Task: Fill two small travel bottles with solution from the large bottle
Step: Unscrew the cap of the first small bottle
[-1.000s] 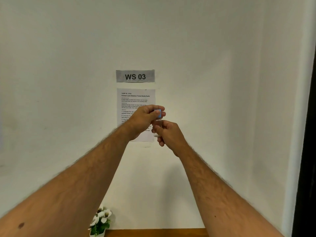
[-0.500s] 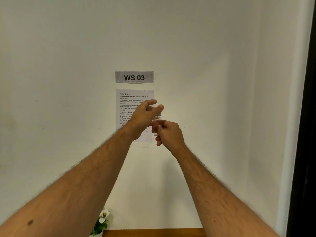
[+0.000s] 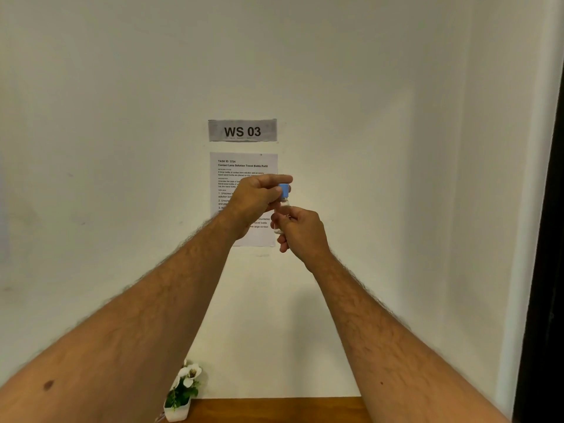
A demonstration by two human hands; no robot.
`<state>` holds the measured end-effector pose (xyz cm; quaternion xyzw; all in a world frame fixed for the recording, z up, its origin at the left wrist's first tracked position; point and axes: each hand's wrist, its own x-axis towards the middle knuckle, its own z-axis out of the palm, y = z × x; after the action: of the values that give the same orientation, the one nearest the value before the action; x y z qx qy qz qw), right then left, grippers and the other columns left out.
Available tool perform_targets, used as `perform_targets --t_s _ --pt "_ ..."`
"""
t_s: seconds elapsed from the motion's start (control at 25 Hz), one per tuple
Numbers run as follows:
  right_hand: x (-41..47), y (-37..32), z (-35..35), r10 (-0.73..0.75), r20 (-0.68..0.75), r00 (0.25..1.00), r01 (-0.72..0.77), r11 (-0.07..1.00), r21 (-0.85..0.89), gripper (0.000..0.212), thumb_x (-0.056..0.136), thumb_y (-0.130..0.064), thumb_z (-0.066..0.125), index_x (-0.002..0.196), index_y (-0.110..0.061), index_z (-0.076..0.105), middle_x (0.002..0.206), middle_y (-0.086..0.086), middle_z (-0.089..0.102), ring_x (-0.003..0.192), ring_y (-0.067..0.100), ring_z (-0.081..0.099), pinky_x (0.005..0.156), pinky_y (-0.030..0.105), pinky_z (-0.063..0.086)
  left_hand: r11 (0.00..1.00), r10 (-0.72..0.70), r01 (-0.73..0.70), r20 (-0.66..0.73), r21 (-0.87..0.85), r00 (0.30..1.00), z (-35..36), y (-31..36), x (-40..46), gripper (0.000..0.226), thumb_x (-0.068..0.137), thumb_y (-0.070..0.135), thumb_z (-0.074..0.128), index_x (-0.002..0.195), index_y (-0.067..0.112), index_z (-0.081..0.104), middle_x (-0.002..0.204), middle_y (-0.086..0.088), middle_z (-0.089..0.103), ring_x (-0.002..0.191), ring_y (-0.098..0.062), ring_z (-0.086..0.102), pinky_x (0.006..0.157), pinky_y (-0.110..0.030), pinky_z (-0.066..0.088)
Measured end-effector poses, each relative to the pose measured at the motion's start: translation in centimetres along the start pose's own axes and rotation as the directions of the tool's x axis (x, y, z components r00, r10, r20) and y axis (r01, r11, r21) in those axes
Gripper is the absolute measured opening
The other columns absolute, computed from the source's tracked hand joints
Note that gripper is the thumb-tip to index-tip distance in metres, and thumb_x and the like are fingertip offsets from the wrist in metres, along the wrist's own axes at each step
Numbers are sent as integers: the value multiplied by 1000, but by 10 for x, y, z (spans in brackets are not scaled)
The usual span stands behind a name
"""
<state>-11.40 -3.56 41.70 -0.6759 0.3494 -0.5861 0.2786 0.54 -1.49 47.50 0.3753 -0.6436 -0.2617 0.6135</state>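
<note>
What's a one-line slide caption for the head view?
Left hand pinches the blue cap of a small clear bottle held by the right hand, before the WS 03 sign.

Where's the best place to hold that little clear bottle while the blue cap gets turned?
Probably low on the clear body, coming from below and the right, as the right hand does now. The small bottle stands upright with its blue cap on top, so a low pinch leaves the cap free for the left hand.
</note>
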Motion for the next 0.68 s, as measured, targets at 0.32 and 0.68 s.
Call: perform_targets --t_s 0.32,0.68 --pt "2 4 -10 -7 -8 1000 7 999 -47 20 98 -23 60 109 -10 72 91 7 73 56 13 62 54 24 58 999 -12 10 51 42 999 5 1 4 31 96 0 58 115 20 72 121 -3 68 104 -20 69 90 -31 59" --pt "3 8 -19 18 -16 1000 -19 999 -43 19 97 -20 61 107 -9 73 87 6 72 56 16 61 55 30 59 996 -44 38 72 81 996 13 -1 9 30 97 4 59 122 16 69 117 -4 67 103 -20 69 81 -24 59"
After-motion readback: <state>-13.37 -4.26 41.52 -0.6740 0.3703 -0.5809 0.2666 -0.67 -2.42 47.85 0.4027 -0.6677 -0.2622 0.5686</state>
